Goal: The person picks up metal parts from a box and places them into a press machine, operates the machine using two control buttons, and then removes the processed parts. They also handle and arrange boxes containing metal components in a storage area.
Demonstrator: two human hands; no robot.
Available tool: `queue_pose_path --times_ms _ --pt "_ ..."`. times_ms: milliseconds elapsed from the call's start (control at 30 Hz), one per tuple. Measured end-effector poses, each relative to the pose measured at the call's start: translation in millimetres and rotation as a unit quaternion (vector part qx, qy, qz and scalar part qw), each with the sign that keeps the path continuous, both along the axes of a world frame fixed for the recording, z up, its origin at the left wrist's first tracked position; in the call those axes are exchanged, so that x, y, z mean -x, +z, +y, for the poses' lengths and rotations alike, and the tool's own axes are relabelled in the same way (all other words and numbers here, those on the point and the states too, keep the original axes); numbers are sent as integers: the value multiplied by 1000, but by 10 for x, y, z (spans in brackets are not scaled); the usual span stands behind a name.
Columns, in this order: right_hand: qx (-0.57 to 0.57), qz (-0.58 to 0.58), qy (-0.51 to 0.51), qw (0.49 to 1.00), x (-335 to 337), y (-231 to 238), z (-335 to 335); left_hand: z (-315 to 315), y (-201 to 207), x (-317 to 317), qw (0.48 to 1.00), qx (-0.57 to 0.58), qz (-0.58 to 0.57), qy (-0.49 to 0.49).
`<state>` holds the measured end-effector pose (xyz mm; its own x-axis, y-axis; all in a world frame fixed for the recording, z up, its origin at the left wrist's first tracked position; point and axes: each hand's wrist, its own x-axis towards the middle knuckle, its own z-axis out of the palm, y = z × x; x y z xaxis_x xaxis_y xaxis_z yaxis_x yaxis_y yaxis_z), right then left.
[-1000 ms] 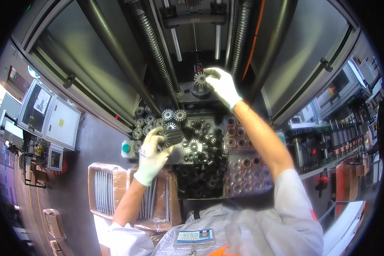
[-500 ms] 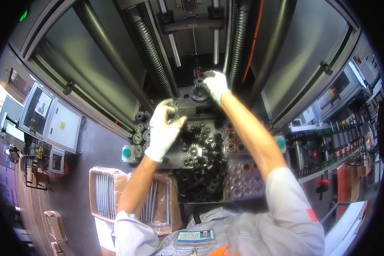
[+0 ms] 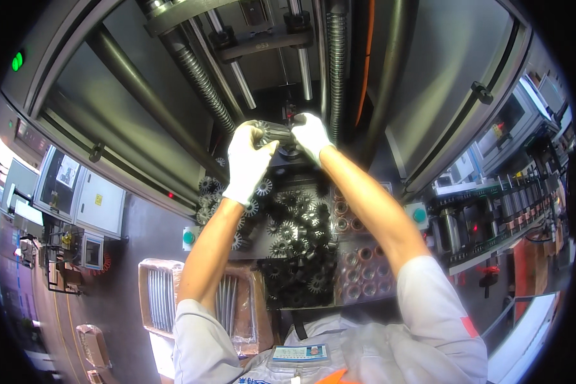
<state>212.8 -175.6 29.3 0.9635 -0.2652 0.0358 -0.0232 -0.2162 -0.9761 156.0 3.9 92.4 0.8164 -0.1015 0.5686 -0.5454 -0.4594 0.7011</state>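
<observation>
Both of my hands wear white gloves and meet above the press bed. Between them lies a dark slotted metal core [image 3: 277, 132], roughly sideways, with its toothed end facing left. My left hand [image 3: 246, 163] is closed around that toothed end. My right hand [image 3: 311, 136] has its fingers closed at the core's other end. Beneath them, a round metal fixture [image 3: 292, 153] is partly hidden by my hands. Nearer to me, many similar slotted cores [image 3: 291, 224] lie heaped, and more toothed cores [image 3: 263, 187] stand beside my left wrist.
Press guide rods [image 3: 243, 84] hang beyond my hands, flanked by threaded columns [image 3: 336, 77]. Copper-coloured rings [image 3: 365, 272] fill trays at right. Boxes of metal rods [image 3: 162, 297] stand at near left. Green buttons [image 3: 189, 237] sit on both sides of the bench.
My left hand has moved up and away from me, bringing its toothed piece to my right hand. A core now spans both hands. The view has shifted slightly.
</observation>
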Motion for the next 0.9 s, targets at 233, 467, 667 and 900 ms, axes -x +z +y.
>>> queue_pose_path --times_ms 233,467,667,900 --pt "139 -53 116 982 1299 2 -275 -93 279 -259 982 -143 -89 -90" --pt "178 -4 245 953 1860 -402 -383 -149 551 -668 945 -287 -8 -156" --pt "409 -22 317 855 1915 -302 -176 -245 -79 -618 941 -324 50 -82" --pt "517 -177 332 769 1772 -584 207 29 -118 -24 905 -423 -41 21"
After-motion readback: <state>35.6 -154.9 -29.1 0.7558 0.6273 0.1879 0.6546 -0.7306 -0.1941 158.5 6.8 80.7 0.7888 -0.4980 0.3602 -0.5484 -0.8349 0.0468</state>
